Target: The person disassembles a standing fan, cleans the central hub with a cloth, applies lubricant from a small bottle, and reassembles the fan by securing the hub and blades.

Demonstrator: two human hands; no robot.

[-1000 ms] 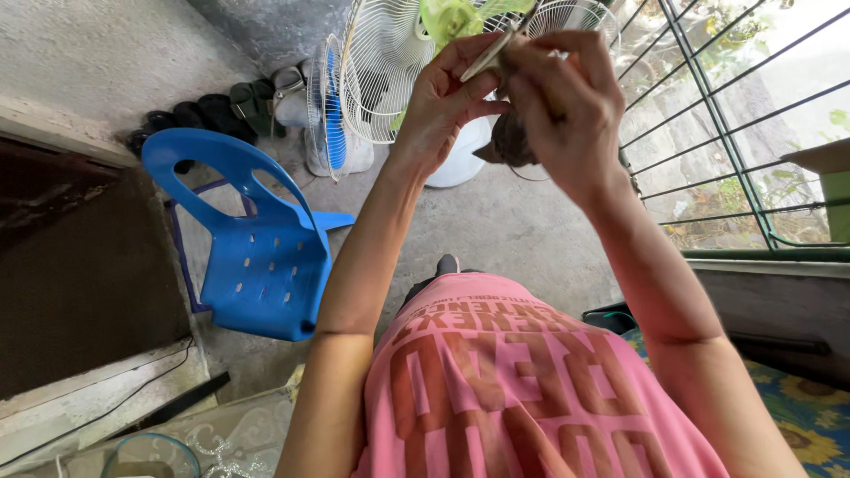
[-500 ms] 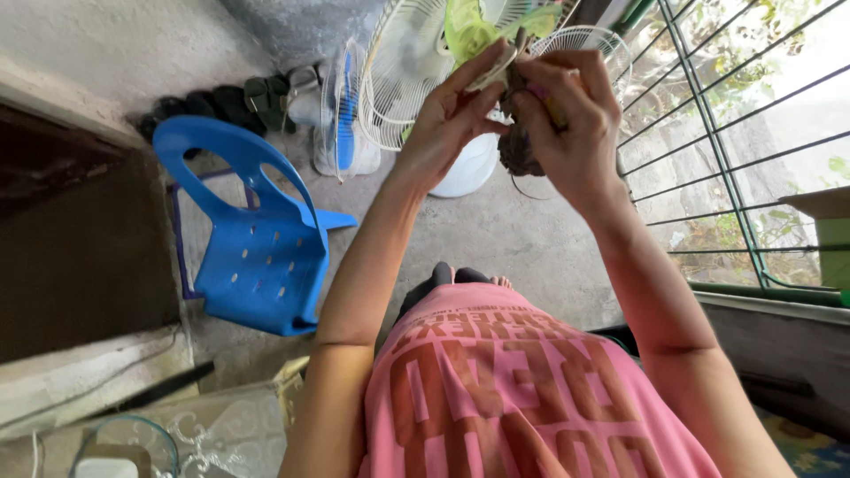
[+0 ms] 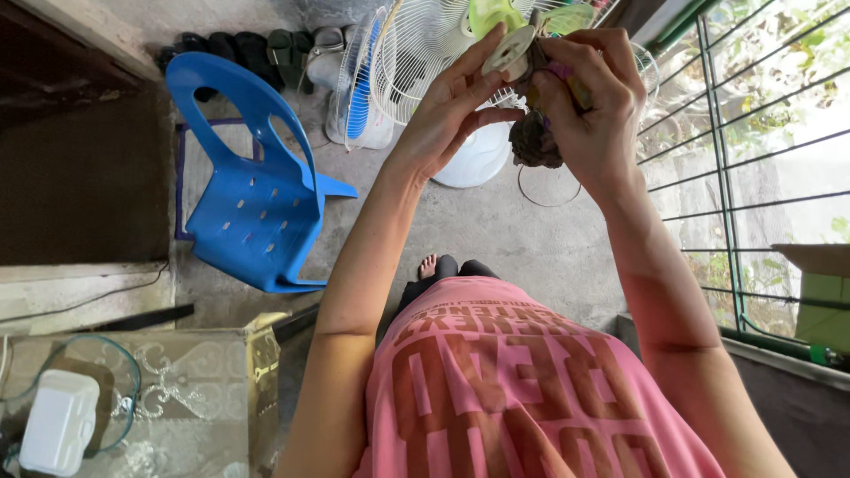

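Both my hands are raised in front of me, over a concrete floor. My left hand (image 3: pixel 452 106) pinches a small pale round disc-shaped part (image 3: pixel 512 53) between thumb and fingers. My right hand (image 3: pixel 591 106) is closed around a dark, dusty, rounded lump (image 3: pixel 534 142) that hangs below my palm, with the disc at its top end. The two hands touch at the disc. What lies inside my right fist is hidden. Behind the hands stands a dismantled fan with a white wire guard (image 3: pixel 425 44) and a green hub (image 3: pixel 491 13).
A blue plastic chair (image 3: pixel 252 186) stands at the left on the floor. A white fan base (image 3: pixel 478 159) and a wire ring (image 3: pixel 549 186) lie below my hands. Green window bars (image 3: pixel 717 168) run down the right. A white box (image 3: pixel 57 420) sits on a patterned table at bottom left.
My hands have stayed together on the same part, with the disc turned more toward me. The view has shifted a little, showing more of the table at bottom left.
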